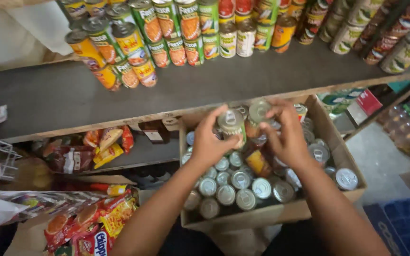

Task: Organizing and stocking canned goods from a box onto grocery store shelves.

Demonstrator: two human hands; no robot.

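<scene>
As both hands lift, left hand (208,143) and right hand (285,137) each grip one can (two total).

Stacked cans (176,33) on grey shelf (48,95); snack packets (91,223) lower left; blue crate (404,227).

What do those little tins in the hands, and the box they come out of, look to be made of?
The tins look like metal: shiny silver lids with pull tabs, wrapped in glossy printed labels, probably paper. The left hand and right hand each grip one. The box seems plain brown cardboard, matte, with bent flaps and worn edges.
</scene>
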